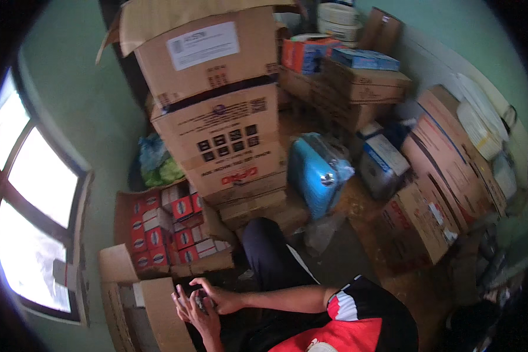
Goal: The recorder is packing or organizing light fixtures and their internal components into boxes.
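Shirt (358, 333), two hands (198, 312) (226, 300), perhaps one object (200, 301)

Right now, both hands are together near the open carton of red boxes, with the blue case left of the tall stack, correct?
Not quite: the blue case is right of the tall stack, as the head view shows. The left hand and right hand are together near the open carton of red boxes.

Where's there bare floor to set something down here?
A strip of brown floor looks bare between the blue case and the cardboard carton at right. Crowded: beyond the left hand, an open carton is packed with small red-and-white boxes.
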### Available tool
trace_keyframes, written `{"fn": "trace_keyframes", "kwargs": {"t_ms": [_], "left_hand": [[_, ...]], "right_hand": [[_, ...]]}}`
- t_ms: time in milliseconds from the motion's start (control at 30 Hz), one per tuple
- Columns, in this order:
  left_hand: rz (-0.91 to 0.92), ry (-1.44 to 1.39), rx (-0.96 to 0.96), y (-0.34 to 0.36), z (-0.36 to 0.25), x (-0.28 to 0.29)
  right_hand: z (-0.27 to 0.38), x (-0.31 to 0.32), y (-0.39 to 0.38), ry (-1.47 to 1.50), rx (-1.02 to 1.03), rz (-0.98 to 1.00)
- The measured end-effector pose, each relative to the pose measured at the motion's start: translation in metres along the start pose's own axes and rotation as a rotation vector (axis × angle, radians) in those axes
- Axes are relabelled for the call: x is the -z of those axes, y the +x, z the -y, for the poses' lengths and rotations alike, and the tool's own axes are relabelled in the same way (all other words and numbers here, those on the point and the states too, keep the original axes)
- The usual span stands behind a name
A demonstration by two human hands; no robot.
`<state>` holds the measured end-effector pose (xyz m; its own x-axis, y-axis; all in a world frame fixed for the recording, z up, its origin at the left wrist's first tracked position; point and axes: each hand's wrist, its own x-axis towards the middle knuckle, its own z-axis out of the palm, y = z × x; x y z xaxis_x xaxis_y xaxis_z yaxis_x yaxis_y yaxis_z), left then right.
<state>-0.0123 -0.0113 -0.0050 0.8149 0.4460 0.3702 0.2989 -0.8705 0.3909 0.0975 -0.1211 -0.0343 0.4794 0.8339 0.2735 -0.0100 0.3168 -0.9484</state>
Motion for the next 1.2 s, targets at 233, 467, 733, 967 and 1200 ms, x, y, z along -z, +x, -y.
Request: {"fn": "trace_keyframes", "kwargs": {"t_ms": [233,467,733,967,1200], "left_hand": [[0.127,-0.139,0.124,-0.001,-0.004,0.017],[-0.131,0.083,0.167,0.010,0.019,0.004],[-0.146,0.044,0.143,0.015,0.017,0.005],[-0.200,0.103,0.086,0.019,0.016,0.009],[-0.131,0.000,-0.036,0.010,0.009,0.006]], "right_hand": [[0.011,-0.012,0.003,-0.016,-0.036,-0.071],[0.001,0.004,-0.004,0.155,-0.196,-0.018],[0.006,0.008,-0.005,0.123,-0.201,-0.042],[0.016,0.002,0.000,0.266,-0.201,-0.062],[0.021,-0.003,-0.001,0.284,-0.216,-0.121]]}}
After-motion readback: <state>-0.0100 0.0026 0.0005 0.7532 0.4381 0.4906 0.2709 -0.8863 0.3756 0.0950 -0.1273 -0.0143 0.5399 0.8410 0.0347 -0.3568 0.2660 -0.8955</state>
